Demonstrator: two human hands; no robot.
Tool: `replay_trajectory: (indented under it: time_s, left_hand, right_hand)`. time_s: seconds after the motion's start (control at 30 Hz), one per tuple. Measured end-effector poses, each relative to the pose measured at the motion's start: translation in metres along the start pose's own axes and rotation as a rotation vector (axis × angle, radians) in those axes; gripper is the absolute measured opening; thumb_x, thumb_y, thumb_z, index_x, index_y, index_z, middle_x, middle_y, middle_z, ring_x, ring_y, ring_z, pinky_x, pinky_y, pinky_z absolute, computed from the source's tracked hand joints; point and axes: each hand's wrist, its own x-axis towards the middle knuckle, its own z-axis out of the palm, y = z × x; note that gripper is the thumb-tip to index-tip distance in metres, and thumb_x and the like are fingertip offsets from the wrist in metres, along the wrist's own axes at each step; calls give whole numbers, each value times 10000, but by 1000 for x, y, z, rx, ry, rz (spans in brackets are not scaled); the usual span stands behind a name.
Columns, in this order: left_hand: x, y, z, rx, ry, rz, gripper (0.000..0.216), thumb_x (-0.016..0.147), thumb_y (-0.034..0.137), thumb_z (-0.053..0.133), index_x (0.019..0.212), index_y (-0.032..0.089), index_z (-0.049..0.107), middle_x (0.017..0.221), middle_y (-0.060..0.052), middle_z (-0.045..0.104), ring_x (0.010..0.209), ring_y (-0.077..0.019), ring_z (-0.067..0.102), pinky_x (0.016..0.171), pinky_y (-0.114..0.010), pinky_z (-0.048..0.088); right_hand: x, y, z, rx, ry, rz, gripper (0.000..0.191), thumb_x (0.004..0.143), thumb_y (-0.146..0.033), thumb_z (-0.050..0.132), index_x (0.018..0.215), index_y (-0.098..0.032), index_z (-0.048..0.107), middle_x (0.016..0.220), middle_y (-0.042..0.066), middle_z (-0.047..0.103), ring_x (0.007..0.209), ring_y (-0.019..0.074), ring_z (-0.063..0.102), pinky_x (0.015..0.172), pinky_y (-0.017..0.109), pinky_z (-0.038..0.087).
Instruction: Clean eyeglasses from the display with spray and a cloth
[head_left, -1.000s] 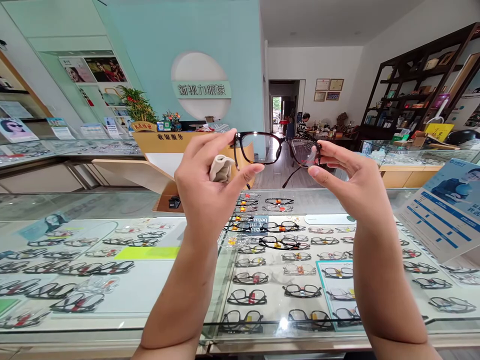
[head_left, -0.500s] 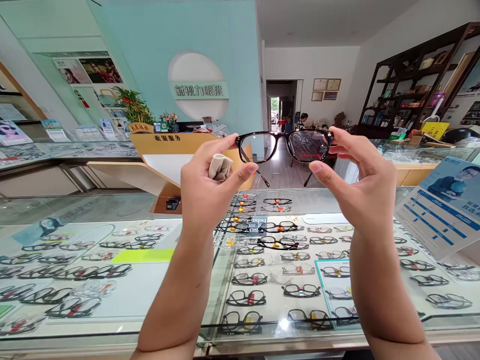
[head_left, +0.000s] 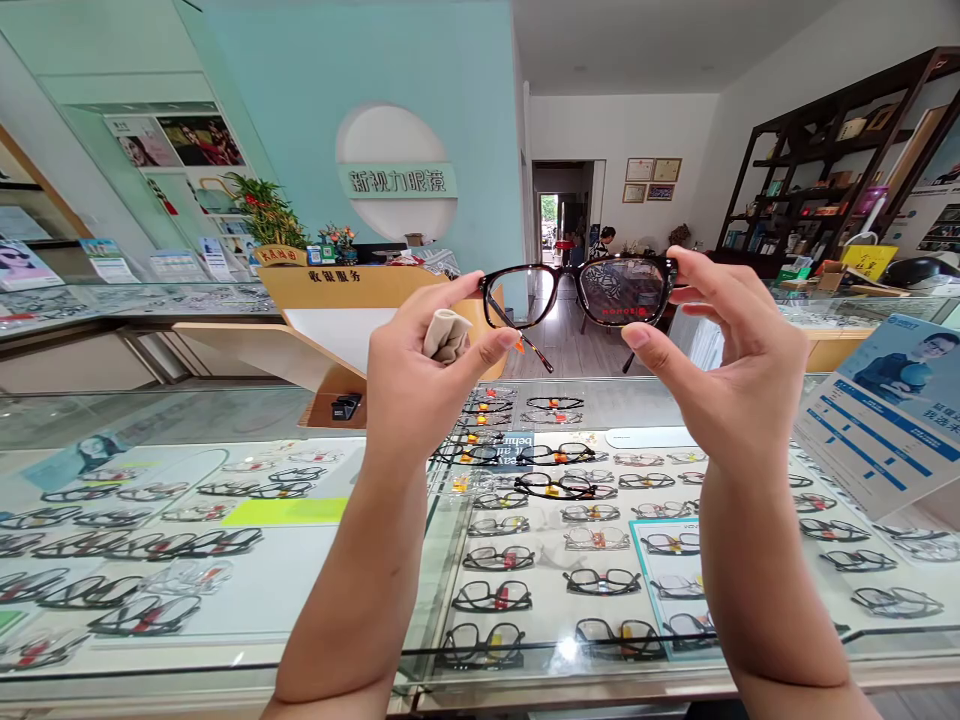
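A pair of dark tortoiseshell eyeglasses (head_left: 568, 270) is held up at arm's length above the glass counter, its temples pointing down and toward me. My left hand (head_left: 420, 375) pinches the left end of the frame between thumb and index finger. Tucked in the same hand is a crumpled beige cloth (head_left: 448, 337). On the other side, my right hand (head_left: 739, 355) grips the right end of the frame with thumb and fingers. Red lettering shows on the right lens.
Below lies a glass display case (head_left: 420, 560) with several rows of eyeglasses. A blue and white printed sign (head_left: 885, 415) leans at the right. Beyond stands a wooden reception desk (head_left: 337, 310). A seated person (head_left: 604, 240) is at the back, near a dark shelf (head_left: 817, 165).
Both hands and the eyeglasses have shifted slightly to the right. The frame is tilted a little more, its right end higher. My grip stays the same.
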Motion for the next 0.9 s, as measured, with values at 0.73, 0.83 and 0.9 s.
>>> replay_trajectory:
  time_s: [0.73,0.83,0.9]
  left_hand:
    - [-7,4,5,64,137,117,550,828,664,955,1268,364,816,1245,-59,771,982,-250,707,779,-427,614]
    - [-9,7,5,54,127,133,571,845,672,942,1314,385,789,1241,-69,752,1131,-286,712,776,-433,632]
    - [-10,9,5,31,109,139,593,856,687,928,1345,392,769,1247,-76,737,1203,-299,704,767,-429,636]
  right_hand:
    - [1,0,1,49,-158,295,520,981,-493,789,1477,-340,769,1414,93,792,1242,350,763,1093,637,633]
    - [1,1,3,58,-182,346,537,980,-482,781,1491,-316,769,1436,98,798,1289,357,758,1131,645,613]
    - [1,3,4,65,-186,358,548,976,-472,782,1497,-302,768,1442,105,801,1313,355,754,1148,640,606]
